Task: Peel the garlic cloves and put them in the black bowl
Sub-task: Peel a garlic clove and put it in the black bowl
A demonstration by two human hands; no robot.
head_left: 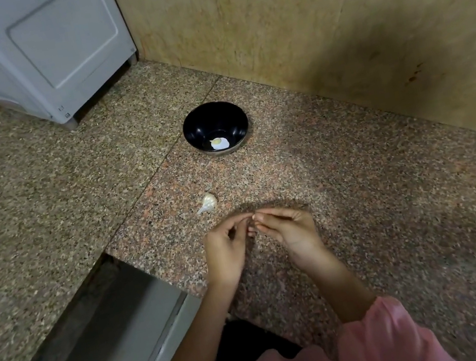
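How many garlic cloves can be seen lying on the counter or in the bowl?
2. One peeled clove lies in the black bowl. One unpeeled clove lies on the counter before the hands. The left hand and right hand may hide another between their fingertips.

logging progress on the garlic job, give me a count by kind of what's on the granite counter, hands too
round black bowl: 1
pale peeled garlic clove in the bowl: 1
white unpeeled garlic piece on the counter: 1
hands, left hand and right hand, fingertips meeting; anything pinched is too small to tell: 2
Total: 5
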